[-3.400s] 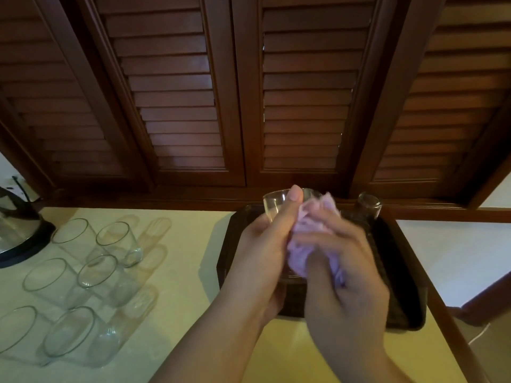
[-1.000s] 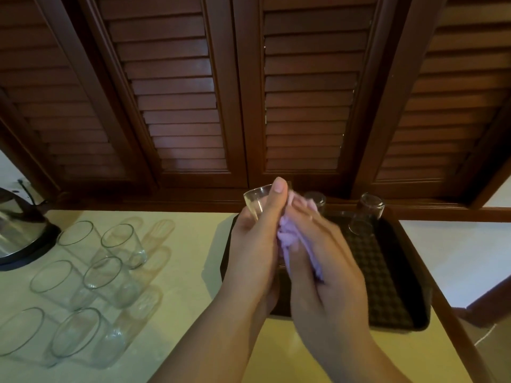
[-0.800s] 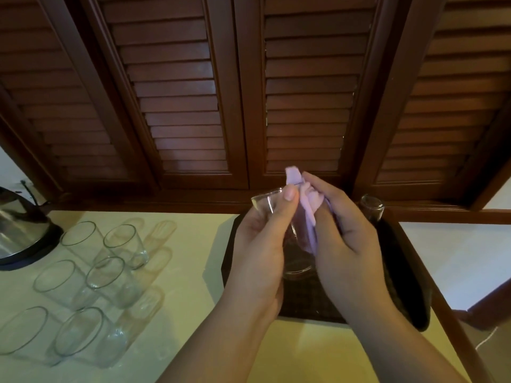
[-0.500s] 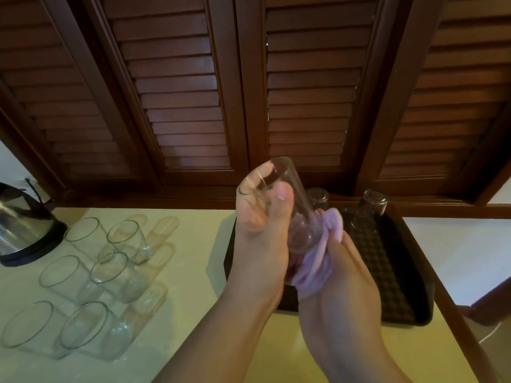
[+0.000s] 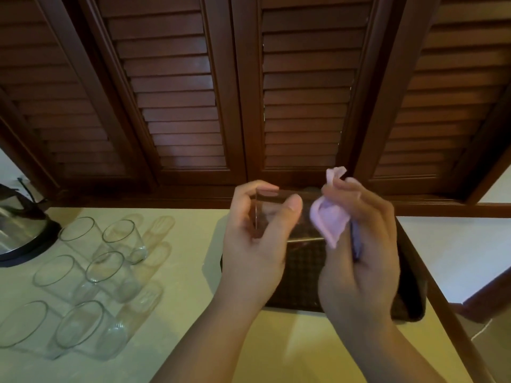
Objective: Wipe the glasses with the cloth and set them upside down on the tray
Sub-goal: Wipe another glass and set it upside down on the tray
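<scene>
Glasses (image 5: 91,275) stand on a pale counter (image 5: 179,272) before louvred shutters (image 5: 177,106).

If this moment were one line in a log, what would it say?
step: wiping | left hand: holds glass sideways | right hand: holds cloth at glass | tray: below hands

Six clear upright drinking glasses (image 5: 91,283) crowd the left part of the pale yellow countertop (image 5: 182,272), with a steel kettle (image 5: 19,228) behind them. A bare strip of counter lies between the glasses and the dark rectangular tray (image 5: 412,305). Dark wooden louvred shutters (image 5: 177,106) wall off the back.
</scene>
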`<state>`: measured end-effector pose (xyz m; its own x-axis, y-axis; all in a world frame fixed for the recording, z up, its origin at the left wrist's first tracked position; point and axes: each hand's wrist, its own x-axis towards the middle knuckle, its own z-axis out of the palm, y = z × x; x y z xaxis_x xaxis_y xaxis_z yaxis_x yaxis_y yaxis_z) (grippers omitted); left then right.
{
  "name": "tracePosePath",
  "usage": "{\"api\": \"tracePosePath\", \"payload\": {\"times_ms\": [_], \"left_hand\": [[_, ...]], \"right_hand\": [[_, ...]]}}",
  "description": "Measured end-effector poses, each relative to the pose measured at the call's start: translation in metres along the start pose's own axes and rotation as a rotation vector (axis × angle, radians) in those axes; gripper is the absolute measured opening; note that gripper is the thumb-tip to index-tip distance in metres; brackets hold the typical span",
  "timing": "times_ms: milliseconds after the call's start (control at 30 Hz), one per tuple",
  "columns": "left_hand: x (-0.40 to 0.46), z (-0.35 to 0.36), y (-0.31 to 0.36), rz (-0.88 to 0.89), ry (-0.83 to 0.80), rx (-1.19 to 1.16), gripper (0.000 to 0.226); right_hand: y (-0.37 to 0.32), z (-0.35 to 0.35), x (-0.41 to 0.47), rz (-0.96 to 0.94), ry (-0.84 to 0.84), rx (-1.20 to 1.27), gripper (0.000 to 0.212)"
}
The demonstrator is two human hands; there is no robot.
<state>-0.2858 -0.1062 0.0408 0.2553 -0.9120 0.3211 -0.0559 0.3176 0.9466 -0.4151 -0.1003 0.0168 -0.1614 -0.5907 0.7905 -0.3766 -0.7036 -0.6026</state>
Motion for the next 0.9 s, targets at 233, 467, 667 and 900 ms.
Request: {"api": "tracePosePath", "payload": {"times_ms": [233,467,667,900], "left_hand": [[0.001,-0.007,-0.003,0.164,0.026,0.137,0.017],[0.003,-0.021,-0.011,0.369,-0.15,0.18,0.029],[0.004,-0.014,-0.009,0.439,0.013,0.15,0.028],[-0.011,0.004,-0.014,0.36,0.158,0.226,0.046]], "right_hand": [[0.027,0.0,0.022,-0.243,-0.227,-0.174,0.029],[-0.002,-0.006,0.06,0.921,-0.667,0.099,0.022],[-0.013,-0.001,0.038,1.296,-0.219,1.013,0.032],[-0.043,0.038,0.011,1.002,0.328,0.527,0.025]]}}
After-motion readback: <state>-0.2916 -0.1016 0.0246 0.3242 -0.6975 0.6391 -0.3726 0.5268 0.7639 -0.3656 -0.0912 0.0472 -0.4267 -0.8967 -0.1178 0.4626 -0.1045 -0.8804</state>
